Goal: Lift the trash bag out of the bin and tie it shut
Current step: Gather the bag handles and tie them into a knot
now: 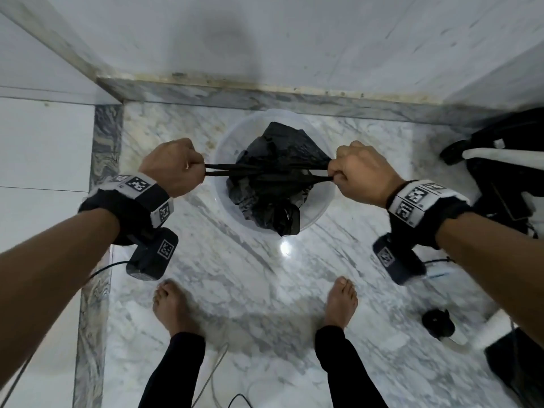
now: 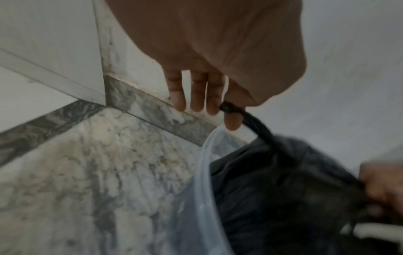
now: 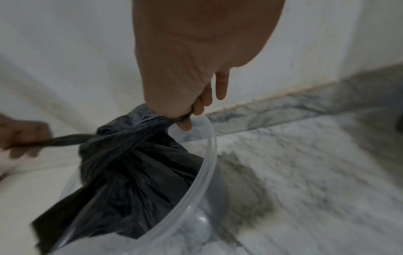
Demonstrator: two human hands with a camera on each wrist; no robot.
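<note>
A black trash bag (image 1: 270, 178) hangs over the clear plastic bin (image 1: 323, 206), its lower part still inside the rim. My left hand (image 1: 176, 166) grips one twisted end of the bag's top and my right hand (image 1: 359, 172) grips the other. The two ends are stretched taut between the hands and cross over the bag. In the left wrist view the twisted black strand (image 2: 257, 127) runs from my fingers (image 2: 198, 96) down to the bag (image 2: 283, 189). In the right wrist view my fingers (image 3: 185, 120) pinch bunched plastic above the bag (image 3: 130, 172) and the bin rim (image 3: 209, 155).
The bin stands on a marble floor (image 1: 265, 290) close to a white wall (image 1: 294, 39) and its grey skirting. My bare feet (image 1: 173, 307) are just in front. Dark bags and gear (image 1: 506, 178) lie at the right, a small black object (image 1: 438, 322) at the lower right, cables near my legs.
</note>
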